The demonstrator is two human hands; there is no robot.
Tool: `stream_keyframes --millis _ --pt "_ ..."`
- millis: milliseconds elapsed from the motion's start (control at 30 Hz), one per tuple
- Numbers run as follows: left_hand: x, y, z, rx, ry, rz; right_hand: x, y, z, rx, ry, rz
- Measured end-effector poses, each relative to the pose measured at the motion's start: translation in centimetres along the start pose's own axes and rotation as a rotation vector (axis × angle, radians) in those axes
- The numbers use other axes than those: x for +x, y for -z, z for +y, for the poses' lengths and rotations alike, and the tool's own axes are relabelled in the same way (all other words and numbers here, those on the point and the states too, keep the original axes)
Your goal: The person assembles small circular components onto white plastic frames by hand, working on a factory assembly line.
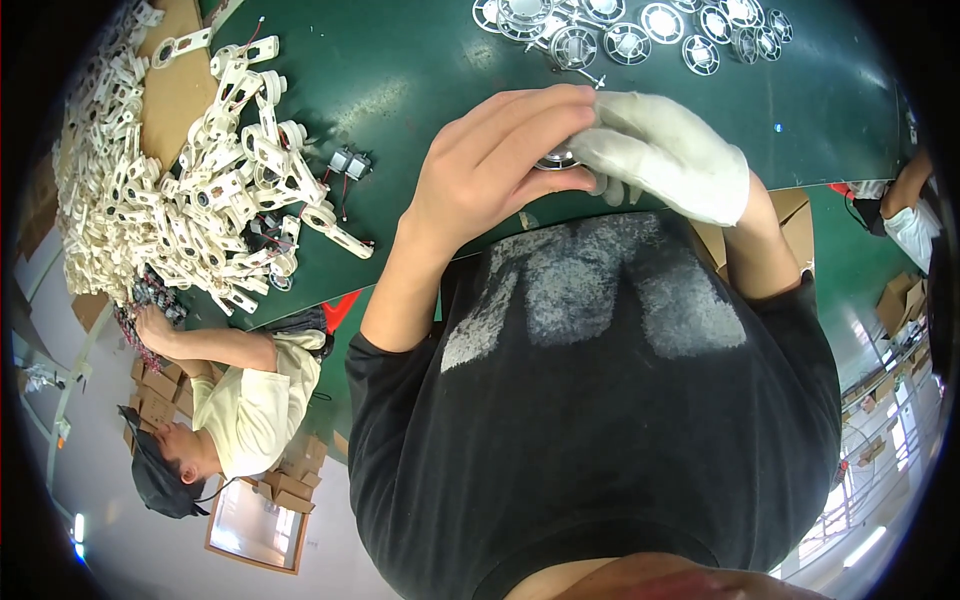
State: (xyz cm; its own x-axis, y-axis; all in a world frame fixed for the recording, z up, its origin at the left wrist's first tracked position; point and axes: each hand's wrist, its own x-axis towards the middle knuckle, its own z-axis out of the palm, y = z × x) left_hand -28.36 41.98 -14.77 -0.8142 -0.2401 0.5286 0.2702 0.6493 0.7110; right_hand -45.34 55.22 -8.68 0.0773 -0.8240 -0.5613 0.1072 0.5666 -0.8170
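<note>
Close to my body, at the table's near edge, both hands come together around a round silver metal part (pixel 557 160), mostly hidden by the fingers. My bare left hand (pixel 487 165) curls over it from the left, thumb below and fingers above. From the right, my right hand (pixel 668 155) in a white glove closes on the same part, its fingertips meeting those of the left. A small metal tip (pixel 598 82) shows just above the hands; whether it belongs to the held part I cannot tell.
Several spoked silver metal rings (pixel 628 43) lie at the far side of the green table (pixel 420 60). A large heap of white plastic parts (pixel 215 185) with wires covers the left. Nearby lies a small grey wired block (pixel 350 163). A co-worker's hand (pixel 155 330) is beyond the heap.
</note>
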Motion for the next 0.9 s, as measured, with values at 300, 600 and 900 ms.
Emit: stream_keyframes --millis 300,600,900 --pt "-0.4 -1.6 -0.5 0.01 -0.055 0.154 1.1 -1.3 1.8 -0.12 0.06 0.01" --pt "0.3 0.1 1.4 -0.426 0.265 0.101 1.0 -2.3 1.8 -0.439 0.251 0.347" --pt "0.0 -0.1 1.5 -0.6 0.443 0.13 1.6 -4.0 3.7 -0.846 0.453 0.571"
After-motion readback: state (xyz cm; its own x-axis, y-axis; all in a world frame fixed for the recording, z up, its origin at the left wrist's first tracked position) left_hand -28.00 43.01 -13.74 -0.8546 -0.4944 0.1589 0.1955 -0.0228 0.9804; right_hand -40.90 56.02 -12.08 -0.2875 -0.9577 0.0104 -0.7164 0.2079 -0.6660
